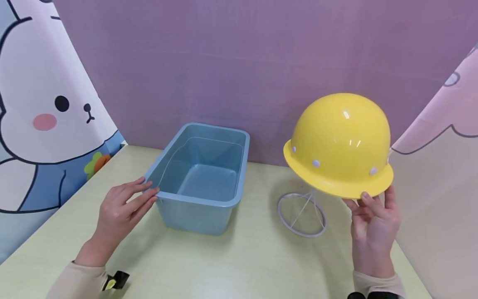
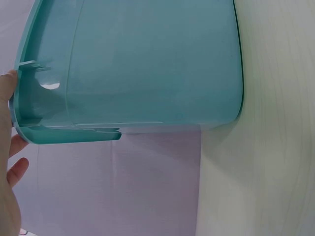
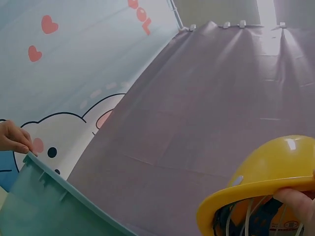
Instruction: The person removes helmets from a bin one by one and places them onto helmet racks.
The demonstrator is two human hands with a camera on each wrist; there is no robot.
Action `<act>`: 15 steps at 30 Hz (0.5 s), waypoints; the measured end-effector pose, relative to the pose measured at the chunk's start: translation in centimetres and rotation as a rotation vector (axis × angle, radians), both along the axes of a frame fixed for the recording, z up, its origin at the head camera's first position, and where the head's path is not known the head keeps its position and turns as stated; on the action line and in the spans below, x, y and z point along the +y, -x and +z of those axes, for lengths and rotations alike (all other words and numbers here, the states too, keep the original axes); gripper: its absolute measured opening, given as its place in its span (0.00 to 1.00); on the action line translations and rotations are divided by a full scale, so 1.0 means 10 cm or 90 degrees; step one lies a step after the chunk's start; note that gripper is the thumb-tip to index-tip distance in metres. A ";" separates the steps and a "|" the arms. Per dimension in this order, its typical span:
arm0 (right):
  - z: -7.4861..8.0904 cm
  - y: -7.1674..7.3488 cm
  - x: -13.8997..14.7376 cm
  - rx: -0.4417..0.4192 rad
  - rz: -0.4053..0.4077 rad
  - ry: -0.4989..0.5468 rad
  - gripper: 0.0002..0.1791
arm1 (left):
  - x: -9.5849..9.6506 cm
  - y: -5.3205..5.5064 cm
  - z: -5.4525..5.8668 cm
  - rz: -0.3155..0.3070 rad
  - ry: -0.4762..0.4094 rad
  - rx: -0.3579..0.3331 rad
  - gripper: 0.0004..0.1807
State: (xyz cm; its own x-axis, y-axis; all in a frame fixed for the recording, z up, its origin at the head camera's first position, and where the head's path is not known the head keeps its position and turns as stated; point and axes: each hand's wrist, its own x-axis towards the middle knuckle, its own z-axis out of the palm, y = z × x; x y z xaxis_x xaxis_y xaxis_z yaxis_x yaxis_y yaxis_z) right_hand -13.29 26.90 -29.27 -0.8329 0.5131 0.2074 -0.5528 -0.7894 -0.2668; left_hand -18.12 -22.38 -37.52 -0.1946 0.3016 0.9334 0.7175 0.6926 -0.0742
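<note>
A yellow hard hat [image 1: 341,141] with pale rivets sits at the right in the head view, above a white wire stand [image 1: 301,215]. The stand's top is hidden, so whether it touches the hat cannot be told. My right hand [image 1: 375,228] pinches the near right brim, thumb on top and fingers underneath. In the right wrist view, straps [image 3: 261,216] show inside the hat. To the left stands a blue plastic bin [image 1: 198,216] with nothing seen inside. My left hand [image 1: 121,207] holds its near left corner by the rim, fingers fairly straight.
A pale wooden table [image 1: 254,265] carries the bin and stand. Behind it hangs a purple curtain [image 1: 242,62]. Cartoon-printed sheets flank both sides, one with a white animal face [image 1: 45,83] at the left.
</note>
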 end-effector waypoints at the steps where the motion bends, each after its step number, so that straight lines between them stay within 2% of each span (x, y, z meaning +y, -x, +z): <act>1: -0.02 0.00 0.00 -0.004 0.003 -0.002 0.30 | 0.00 0.00 0.00 0.001 0.000 0.003 0.27; 6: -0.11 -0.04 -0.03 0.000 0.016 -0.014 0.33 | 0.01 0.00 -0.01 0.001 -0.003 0.015 0.25; 15: -0.18 -0.06 0.00 0.020 0.022 -0.020 0.32 | 0.03 -0.02 -0.01 0.013 0.005 -0.004 0.27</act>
